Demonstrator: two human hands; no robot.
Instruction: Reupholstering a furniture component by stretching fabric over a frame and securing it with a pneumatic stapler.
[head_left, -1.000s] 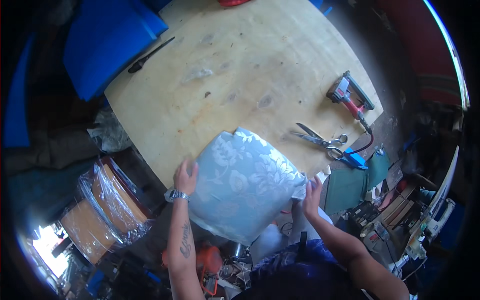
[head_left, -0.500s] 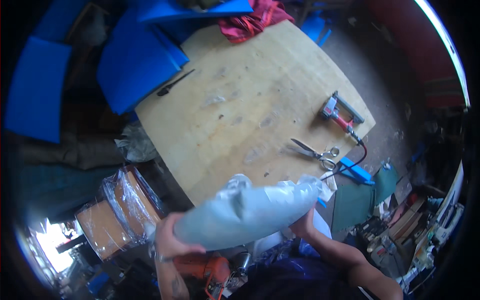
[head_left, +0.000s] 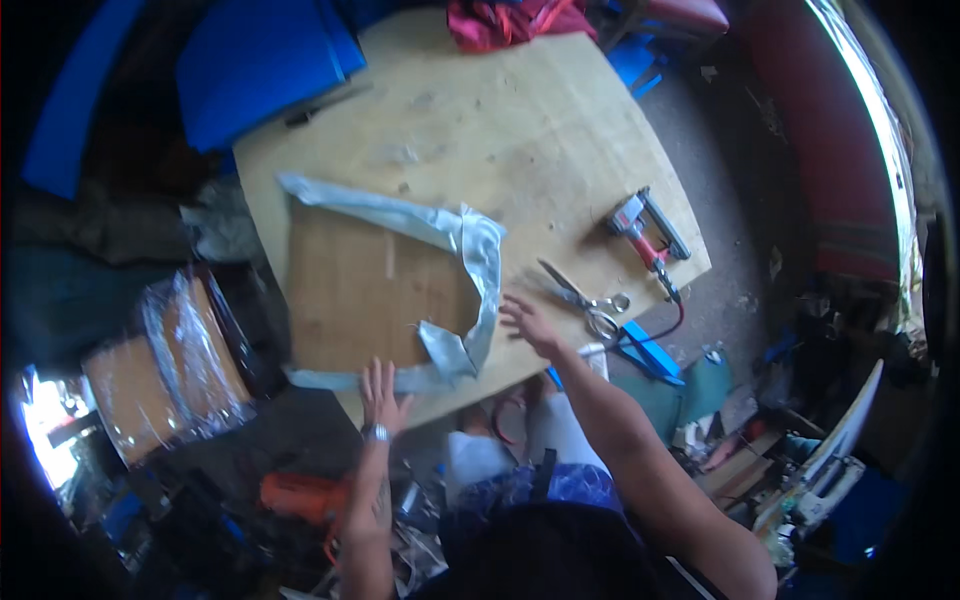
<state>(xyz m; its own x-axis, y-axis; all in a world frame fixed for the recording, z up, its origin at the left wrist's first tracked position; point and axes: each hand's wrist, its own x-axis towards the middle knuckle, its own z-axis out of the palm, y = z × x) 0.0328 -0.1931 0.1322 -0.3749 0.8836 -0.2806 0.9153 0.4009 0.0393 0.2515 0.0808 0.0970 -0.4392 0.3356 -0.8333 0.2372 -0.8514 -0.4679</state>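
A seat pad lies board side up on the plywood table (head_left: 520, 120), its brown wooden base (head_left: 355, 290) framed by pale blue-grey fabric (head_left: 365, 210) folded over the edges, partly loose at the lower right corner. My left hand (head_left: 383, 398) is open, fingers stretched, touching the pad's lower edge. My right hand (head_left: 532, 328) is open with spread fingers beside the pad's right side; I cannot tell if it touches the fabric. Just right of it lie large metal scissors (head_left: 603, 322), and above them a red and grey staple gun (head_left: 635, 225) with a hose.
Blue foam sheets (head_left: 265, 70) lie at the back left, red fabric (head_left: 515, 20) at the back edge. Plastic-wrapped seat boards (head_left: 140, 395) stand lower left, an orange machine (head_left: 305, 497) below the table. A blue strip (head_left: 650, 350) lies at the right corner, with cluttered scraps and tools beyond.
The pad, earlier fabric side up and then lifted on its side, is now turned over and set down farther left on the table. Both hands have released their grip.
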